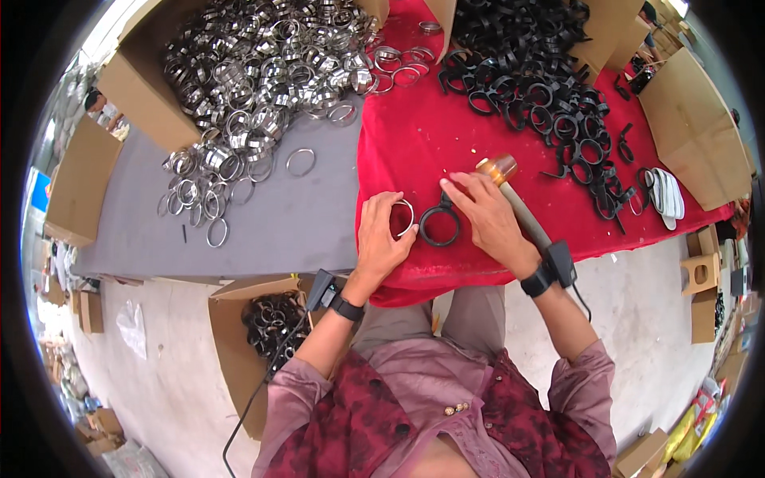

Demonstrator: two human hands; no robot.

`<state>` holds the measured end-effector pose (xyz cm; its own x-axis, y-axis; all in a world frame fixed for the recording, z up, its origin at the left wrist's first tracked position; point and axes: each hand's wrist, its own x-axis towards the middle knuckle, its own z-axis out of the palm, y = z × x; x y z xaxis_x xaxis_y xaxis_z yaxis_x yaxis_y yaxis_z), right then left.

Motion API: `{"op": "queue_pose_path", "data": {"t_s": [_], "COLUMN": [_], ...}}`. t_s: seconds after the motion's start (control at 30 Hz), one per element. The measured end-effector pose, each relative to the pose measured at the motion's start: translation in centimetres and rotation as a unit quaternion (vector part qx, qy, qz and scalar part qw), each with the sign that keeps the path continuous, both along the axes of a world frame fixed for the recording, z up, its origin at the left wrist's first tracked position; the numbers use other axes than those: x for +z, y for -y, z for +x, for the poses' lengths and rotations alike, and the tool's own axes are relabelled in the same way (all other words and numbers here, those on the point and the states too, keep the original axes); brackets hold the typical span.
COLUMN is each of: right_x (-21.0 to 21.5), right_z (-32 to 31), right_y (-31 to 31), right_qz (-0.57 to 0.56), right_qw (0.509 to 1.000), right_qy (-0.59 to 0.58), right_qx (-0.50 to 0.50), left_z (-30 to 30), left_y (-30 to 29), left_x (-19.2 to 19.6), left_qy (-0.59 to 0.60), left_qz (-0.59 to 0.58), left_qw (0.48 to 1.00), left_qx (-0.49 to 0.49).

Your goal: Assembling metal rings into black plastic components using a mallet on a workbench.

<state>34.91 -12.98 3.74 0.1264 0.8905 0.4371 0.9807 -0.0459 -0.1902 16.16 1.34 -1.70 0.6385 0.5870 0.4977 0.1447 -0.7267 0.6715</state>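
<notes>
- The silver ring [412, 213] sat in the curve of the left hand [381, 237], its rim caught between thumb and fingers.
- Just right of that grip, a black ring [439, 243] lay on the red cloth [414, 131], its tab on the far side; the right hand [488, 215] had its fingertips close by the tab, and I couldn't tell whether they pinched it.
- To my eye, a light hold on the silver rim, thumb clear of its opening, and a steady black ring suited the work best.
- Alongside the right hand lay an amber-headed mallet [526, 213] (a careless wrist might have nudged it).
- The cloth's near edge ran close below both hands; open red cloth spread beyond them, toward the heaped silver rings [271, 68] and black rings [542, 72].
</notes>
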Motion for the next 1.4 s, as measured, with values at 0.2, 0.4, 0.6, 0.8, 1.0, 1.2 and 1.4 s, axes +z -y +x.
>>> {"op": "queue_pose_path", "data": {"t_s": [0.2, 0.4, 0.6, 0.8, 1.0, 1.2, 1.4], "right_x": [-0.3, 0.9, -0.2, -1.7, -2.6, -4.4, -5.2], "right_z": [1.4, 0.0, -3.3, -4.7, -4.8, -5.3, -5.5], "right_y": [-2.2, 0.5, 3.9, 6.2, 7.6, 7.9, 7.9], "right_qz": [-0.002, -0.102, 0.019, 0.072, 0.087, 0.119, 0.129], "right_qw": [0.986, 0.963, 0.895, 0.871, 0.843, 0.802, 0.779], "right_qy": [-0.01, -0.206, -0.437, -0.483, -0.528, -0.583, -0.612], "right_qx": [0.167, 0.142, 0.083, 0.054, 0.056, 0.055, 0.04], "left_z": [-0.9, -4.9, -4.2, -3.4, -2.6, -2.0, -1.8], "left_y": [0.3, -0.1, 3.6, 5.6, 6.8, 8.5, 9.4], "left_x": [-0.2, 2.5, 9.0, 9.0, 8.3, 8.3, 8.1], "left_qy": [0.058, 0.014, -0.008, -0.074, -0.052, -0.041, -0.042], "left_qz": [-0.111, -0.062, -0.006, 0.004, 0.02, 0.07, 0.096], "left_qw": [0.991, 0.998, 0.99, 0.981, 0.983, 0.988, 0.99], "left_qx": [0.037, 0.009, -0.142, -0.179, -0.173, -0.129, -0.096]}}
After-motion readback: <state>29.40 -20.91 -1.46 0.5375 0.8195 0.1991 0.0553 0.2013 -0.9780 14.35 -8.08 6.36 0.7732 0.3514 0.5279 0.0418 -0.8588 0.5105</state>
